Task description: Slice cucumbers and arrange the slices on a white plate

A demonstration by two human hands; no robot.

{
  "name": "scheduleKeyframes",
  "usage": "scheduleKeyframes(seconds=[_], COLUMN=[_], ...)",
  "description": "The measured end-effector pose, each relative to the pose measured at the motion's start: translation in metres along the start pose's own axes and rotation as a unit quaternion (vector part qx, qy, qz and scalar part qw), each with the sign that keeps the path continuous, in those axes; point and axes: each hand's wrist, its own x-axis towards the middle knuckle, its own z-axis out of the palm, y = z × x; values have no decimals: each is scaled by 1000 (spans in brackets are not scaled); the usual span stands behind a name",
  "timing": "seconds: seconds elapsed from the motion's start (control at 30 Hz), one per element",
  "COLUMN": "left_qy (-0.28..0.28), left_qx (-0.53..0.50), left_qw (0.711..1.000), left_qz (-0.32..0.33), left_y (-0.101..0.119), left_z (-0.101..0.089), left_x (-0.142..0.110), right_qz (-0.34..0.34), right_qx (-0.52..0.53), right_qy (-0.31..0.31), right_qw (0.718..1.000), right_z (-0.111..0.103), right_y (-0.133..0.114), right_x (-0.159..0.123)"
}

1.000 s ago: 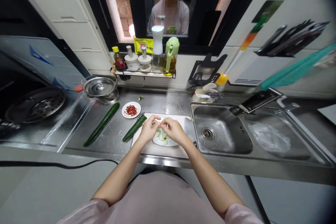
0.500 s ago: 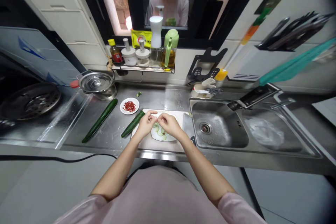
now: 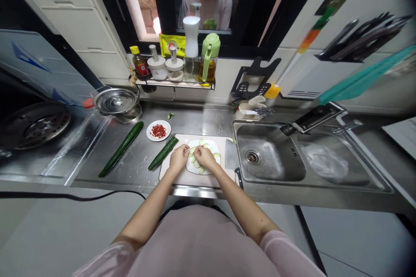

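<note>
My right hand (image 3: 204, 156) reaches over a white plate (image 3: 216, 148), its fingers pinched together at a cucumber slice (image 3: 192, 150) among the others. At the plate's left edge is my left hand (image 3: 179, 159), fingers curled together; what they hold, if anything, is too small to make out. Thin pale-green cucumber slices (image 3: 201, 169) lie overlapping on the plate, in a rough ring. Beneath the plate is a light cutting board (image 3: 177, 178). A cut cucumber (image 3: 163, 153) rests at the board's left edge, close to my left hand.
A whole cucumber (image 3: 121, 149) and a small dish of red pieces (image 3: 150, 134) are on the left. A knife (image 3: 232, 156) lies on the board's right side, beside the sink (image 3: 273, 156). Behind stand a steel pot (image 3: 117, 101) and a condiment rack (image 3: 175, 83).
My right hand has lowered and moved slightly left over the plate, and my hands are a little apart. More of the slices and the knife now show.
</note>
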Motion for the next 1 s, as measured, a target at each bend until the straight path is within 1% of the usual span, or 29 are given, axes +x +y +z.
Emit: scheduleKeyframes(seconds=[0.1,0.3,0.57,1.0], left_qy=[-10,-25,-39,-56], left_qx=[37,75,98,122], left_qw=[999,997,994,991], left_qz=[-2,4,0,-3], left_y=[-1,-1,-5,-7], left_z=[7,9,16,28], left_x=[3,7,11,17], right_qz=[13,34,53,56], right_qx=[-52,-100,-116,-126], right_qy=[-12,-34,-39,-42], right_qw=[998,994,991,990], right_z=[8,16,23,27], right_y=[3,8,10,14], right_x=[5,12,15,17])
